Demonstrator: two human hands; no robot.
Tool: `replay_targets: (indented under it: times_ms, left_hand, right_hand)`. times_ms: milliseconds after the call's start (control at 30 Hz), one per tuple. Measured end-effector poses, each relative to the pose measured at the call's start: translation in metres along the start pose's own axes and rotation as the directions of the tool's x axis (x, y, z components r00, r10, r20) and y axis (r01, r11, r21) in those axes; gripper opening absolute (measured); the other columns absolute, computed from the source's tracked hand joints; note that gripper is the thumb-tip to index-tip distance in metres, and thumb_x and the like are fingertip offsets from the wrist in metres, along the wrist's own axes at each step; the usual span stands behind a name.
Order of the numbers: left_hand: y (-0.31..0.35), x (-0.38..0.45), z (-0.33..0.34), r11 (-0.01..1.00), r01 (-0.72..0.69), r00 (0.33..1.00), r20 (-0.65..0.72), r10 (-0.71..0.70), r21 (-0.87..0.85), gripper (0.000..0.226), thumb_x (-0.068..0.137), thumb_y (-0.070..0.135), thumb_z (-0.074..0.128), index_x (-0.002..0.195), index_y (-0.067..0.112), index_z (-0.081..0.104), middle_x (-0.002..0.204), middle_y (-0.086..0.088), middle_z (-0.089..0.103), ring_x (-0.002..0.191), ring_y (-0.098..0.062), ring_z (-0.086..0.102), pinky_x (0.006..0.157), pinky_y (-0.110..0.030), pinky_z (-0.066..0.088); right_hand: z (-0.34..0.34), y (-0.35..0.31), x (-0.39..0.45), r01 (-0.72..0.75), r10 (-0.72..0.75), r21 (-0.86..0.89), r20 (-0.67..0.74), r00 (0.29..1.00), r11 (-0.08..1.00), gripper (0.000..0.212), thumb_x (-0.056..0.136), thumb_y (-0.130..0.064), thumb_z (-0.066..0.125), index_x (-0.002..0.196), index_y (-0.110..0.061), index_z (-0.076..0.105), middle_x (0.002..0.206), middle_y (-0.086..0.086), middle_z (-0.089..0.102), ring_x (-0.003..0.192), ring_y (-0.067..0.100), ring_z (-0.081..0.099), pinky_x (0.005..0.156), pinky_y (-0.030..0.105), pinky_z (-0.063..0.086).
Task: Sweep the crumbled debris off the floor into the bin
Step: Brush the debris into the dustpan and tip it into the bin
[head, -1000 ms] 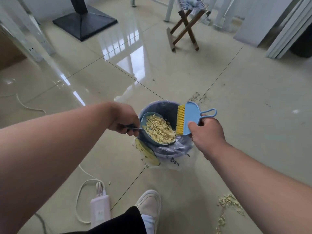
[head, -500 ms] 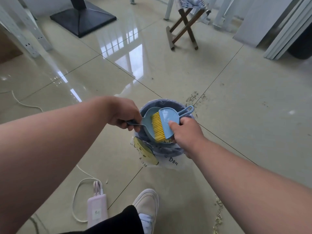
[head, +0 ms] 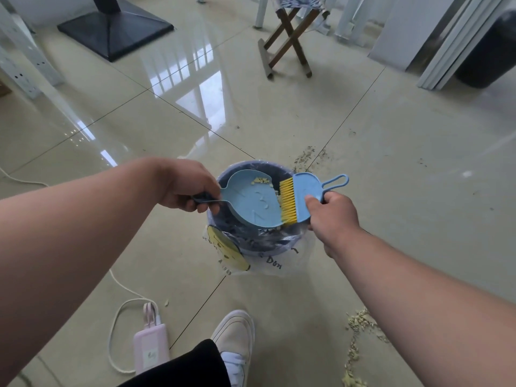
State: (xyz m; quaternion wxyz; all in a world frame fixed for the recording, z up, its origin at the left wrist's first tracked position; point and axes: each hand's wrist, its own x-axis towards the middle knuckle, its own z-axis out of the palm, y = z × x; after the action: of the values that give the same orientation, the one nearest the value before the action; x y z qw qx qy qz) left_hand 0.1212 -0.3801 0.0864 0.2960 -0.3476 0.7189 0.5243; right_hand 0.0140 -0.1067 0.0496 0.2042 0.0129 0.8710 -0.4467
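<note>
My left hand (head: 186,185) grips the handle of a small blue dustpan (head: 251,201), held over the round dark bin (head: 251,241) lined with a clear plastic bag. Only a few pale crumbs (head: 261,180) cling to the pan's far edge. My right hand (head: 332,216) grips a blue hand brush (head: 303,195) with yellow bristles (head: 287,201); the bristles rest on the pan's right edge. Loose crumbled debris (head: 358,325) lies on the floor at lower right, and a thinner scatter of debris (head: 305,156) sits just beyond the bin.
A pink power bank (head: 150,350) with a white cable (head: 117,328) lies on the tiles at lower left, beside my white shoe (head: 237,336). A wooden folding stool (head: 287,40), a black stand base (head: 114,29) and white panels (head: 446,43) stand at the back.
The heap of crumbs that filled the dustpan a second ago is gone from it. The brush swept across the pan and has now drawn back to its right edge.
</note>
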Motion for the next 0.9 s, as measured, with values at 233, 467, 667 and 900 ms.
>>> replay_targets:
  times_ms: [233, 467, 667, 900]
  left_hand:
    - [0.020, -0.001, 0.011, 0.999, 0.042, 0.999, -0.007, -0.042, 0.011, 0.018, 0.098, 0.005, 0.059, 0.105, -0.008, 0.070, 0.077, -0.017, 0.075, 0.047, -0.016, 0.051, 0.037, -0.019, 0.033]
    - [0.036, -0.002, 0.032, 0.999, 0.011, 0.996, 0.085, -0.008, -0.042, 0.022, 0.098, 0.005, 0.059, 0.089, -0.003, 0.076, 0.071, -0.014, 0.071, 0.047, -0.014, 0.050, 0.034, -0.018, 0.034]
    - [0.026, 0.000, 0.021, 0.999, 0.035, 0.998, 0.055, -0.032, -0.041, 0.018, 0.097, 0.005, 0.059, 0.092, -0.002, 0.076, 0.072, -0.013, 0.070, 0.049, -0.014, 0.050, 0.036, -0.017, 0.031]
    - [0.006, 0.004, 0.018, 0.997, 0.050, 0.997, 0.063, -0.046, -0.061, 0.017, 0.097, 0.005, 0.060, 0.099, -0.005, 0.073, 0.075, -0.015, 0.070, 0.046, -0.015, 0.051, 0.035, -0.018, 0.032]
  right_hand:
    - [-0.007, -0.011, -0.011, -0.066, 0.034, 0.231, 0.141, 0.989, 0.971, 0.016, 0.097, -0.023, 0.065, 0.090, -0.012, 0.073, 0.088, 0.010, 0.077, 0.073, 0.026, 0.073, 0.069, 0.044, 0.064]
    - [0.020, -0.021, -0.016, -0.103, 0.079, 0.197, 0.128, 0.989, 0.975, 0.017, 0.092, -0.026, 0.061, 0.091, -0.013, 0.071, 0.082, 0.010, 0.073, 0.051, 0.018, 0.057, 0.046, 0.026, 0.047]
    - [0.008, -0.009, 0.004, -0.099, 0.102, 0.102, -0.026, 0.994, 0.990, 0.019, 0.088, -0.027, 0.059, 0.092, -0.013, 0.071, 0.084, 0.008, 0.073, 0.063, 0.024, 0.067, 0.055, 0.032, 0.057]
    - [0.002, 0.007, 0.005, -0.088, 0.088, 0.002, -0.030, 0.996, 0.996, 0.015, 0.092, -0.026, 0.058, 0.093, -0.015, 0.069, 0.087, 0.004, 0.073, 0.076, 0.025, 0.073, 0.067, 0.043, 0.065]
